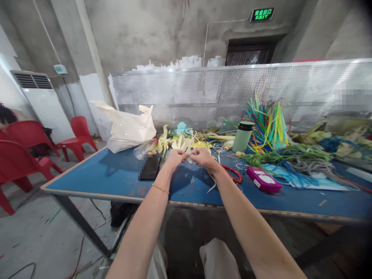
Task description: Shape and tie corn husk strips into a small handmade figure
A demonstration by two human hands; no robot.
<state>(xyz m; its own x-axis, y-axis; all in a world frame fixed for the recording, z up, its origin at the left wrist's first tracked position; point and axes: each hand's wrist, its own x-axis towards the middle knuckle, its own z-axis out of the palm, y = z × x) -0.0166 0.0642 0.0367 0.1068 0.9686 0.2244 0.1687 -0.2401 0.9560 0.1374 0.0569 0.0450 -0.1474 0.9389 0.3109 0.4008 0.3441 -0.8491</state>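
Note:
Just above the blue table (pixel 95 176), my left hand (pixel 176 158) and my right hand (pixel 204 158) are close together, fingertips almost meeting. Both are closed in a pinch on pale corn husk strips (pixel 188 145), whose ends fan up and away from me. Exactly how the strips cross between the fingers is too small to make out. More husk pieces (pixel 163 141) lie behind and to the left. A dark flat phone-like object (pixel 149 168) rests left of my left hand. Red looped handles (pixel 235 174) lie right of my right wrist.
A white plastic bag (pixel 130 128) and a clear bottle (pixel 143 149) stand left. To the right are a green tumbler (pixel 243 137), colourful pipe cleaners (pixel 270 124), tangled green cord (pixel 285 155) and a purple box (pixel 264 180). A perforated metal panel (pixel 180 93) borders the far edge.

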